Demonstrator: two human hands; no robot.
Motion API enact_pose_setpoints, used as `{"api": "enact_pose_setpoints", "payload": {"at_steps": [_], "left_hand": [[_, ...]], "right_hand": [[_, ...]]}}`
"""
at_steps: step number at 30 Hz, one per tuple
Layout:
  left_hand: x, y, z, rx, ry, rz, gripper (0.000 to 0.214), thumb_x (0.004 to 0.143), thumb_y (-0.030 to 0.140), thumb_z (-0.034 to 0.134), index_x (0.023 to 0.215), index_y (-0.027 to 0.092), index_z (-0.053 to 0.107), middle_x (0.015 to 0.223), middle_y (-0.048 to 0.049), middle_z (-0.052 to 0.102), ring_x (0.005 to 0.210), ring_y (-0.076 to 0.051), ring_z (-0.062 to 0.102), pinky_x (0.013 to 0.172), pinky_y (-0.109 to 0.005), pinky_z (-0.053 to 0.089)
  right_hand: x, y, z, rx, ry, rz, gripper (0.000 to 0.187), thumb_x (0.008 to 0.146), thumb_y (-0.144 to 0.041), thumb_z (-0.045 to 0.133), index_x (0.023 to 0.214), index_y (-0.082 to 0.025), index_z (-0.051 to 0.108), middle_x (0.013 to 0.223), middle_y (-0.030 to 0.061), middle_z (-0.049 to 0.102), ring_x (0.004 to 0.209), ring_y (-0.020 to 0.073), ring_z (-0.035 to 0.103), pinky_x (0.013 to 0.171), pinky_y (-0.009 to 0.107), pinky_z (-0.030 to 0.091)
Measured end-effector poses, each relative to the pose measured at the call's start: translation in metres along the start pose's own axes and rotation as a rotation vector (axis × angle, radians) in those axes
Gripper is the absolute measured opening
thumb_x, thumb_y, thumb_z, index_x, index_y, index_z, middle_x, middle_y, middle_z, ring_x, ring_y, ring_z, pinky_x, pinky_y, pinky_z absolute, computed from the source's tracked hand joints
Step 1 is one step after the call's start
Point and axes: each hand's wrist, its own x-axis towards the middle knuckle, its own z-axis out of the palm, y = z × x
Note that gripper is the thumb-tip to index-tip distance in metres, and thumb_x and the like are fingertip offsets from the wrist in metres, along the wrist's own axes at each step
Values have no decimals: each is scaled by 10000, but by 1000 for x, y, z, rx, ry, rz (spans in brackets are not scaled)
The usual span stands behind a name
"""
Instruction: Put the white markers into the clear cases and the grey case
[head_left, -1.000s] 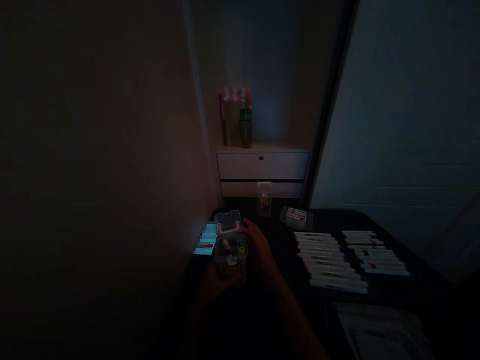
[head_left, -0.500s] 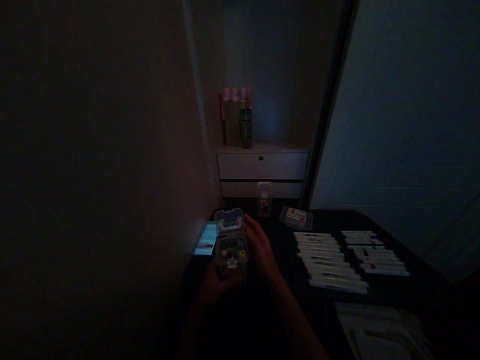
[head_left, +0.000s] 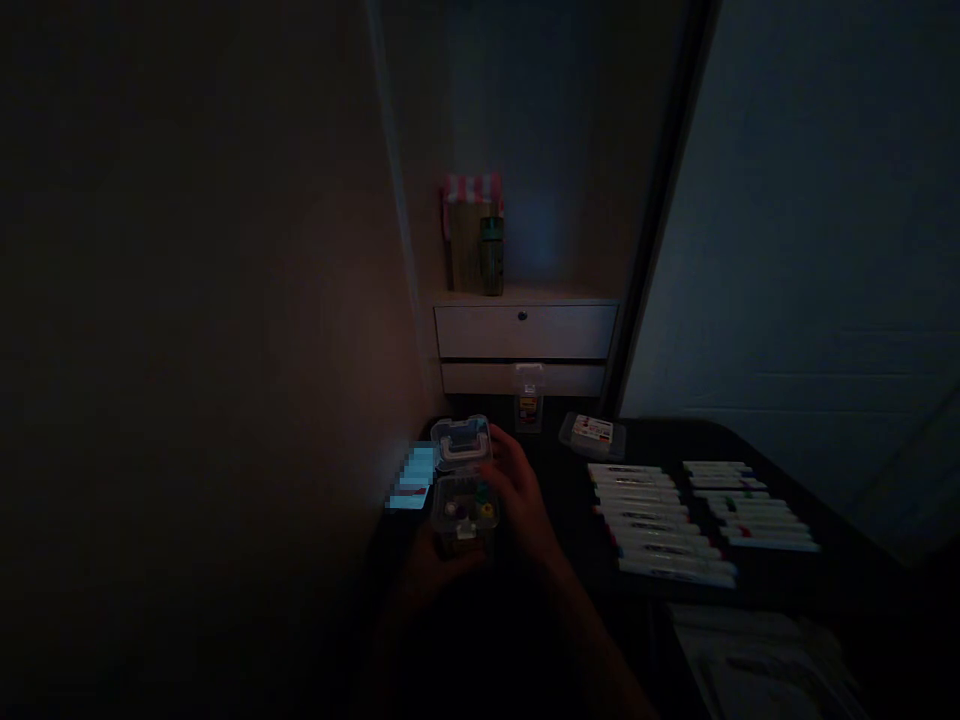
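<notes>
Clear box [head_left: 465, 540] was held low on the worktop's left side [head_left: 551, 500], near the wall. Its front was crossed by the left hand's [head_left: 435, 572] thumb; left grip was closed around the box, far fingers hidden in the dark. Lid [head_left: 463, 450] was tilted up at the back, its white handle [head_left: 463, 445] facing the camera. The lid's right edge was met by the right hand [head_left: 519, 495], with fingertips at its upper corner and thumb lower, near the box rim. Right grip was kept narrow at that edge; whether the lid was pinched could not be told. Small coloured pieces [head_left: 469, 510] were seen inside the box, yellow and green at the right; too dim to be identified.

A bright blue panel [head_left: 412, 480], partly pixelated, was placed just left of the box. A small lidded container [head_left: 529, 410] was stood at the back, its label lit faintly. A flat labelled case [head_left: 592, 437] was set right of it. White markers [head_left: 660, 525] were laid out in two groups at the right. Pale sheets or bags [head_left: 757, 660] were seen lower right, blurred. On the ledge above the drawers [head_left: 525, 332], a bottle [head_left: 492, 258] was stood before a wooden board [head_left: 465, 250], topped by a pink-striped cloth [head_left: 472, 188].
</notes>
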Motion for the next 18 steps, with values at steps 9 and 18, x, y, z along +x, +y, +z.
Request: {"api": "enact_pose_setpoints", "payload": {"at_steps": [9, 18], "left_hand": [[-1, 4, 0, 28, 12, -1, 660, 522, 330, 959, 1113, 163, 716, 1122, -147, 804, 1073, -375, 745, 953, -473, 573], [0, -5, -1, 6, 37, -15, 675, 519, 323, 968, 1122, 166, 709, 1139, -144, 799, 1087, -377, 740, 967, -482, 574]], "right_hand": [[-1, -3, 1, -27, -29, 17, 594, 899, -446, 679, 1441, -271, 508, 1376, 95, 658, 1178, 261, 669, 951, 394, 575], [-2, -2, 0, -4, 14, 38, 551, 898, -452, 684, 1400, -262, 560, 1386, 89, 664, 1178, 258, 669, 974, 391, 560]]}}
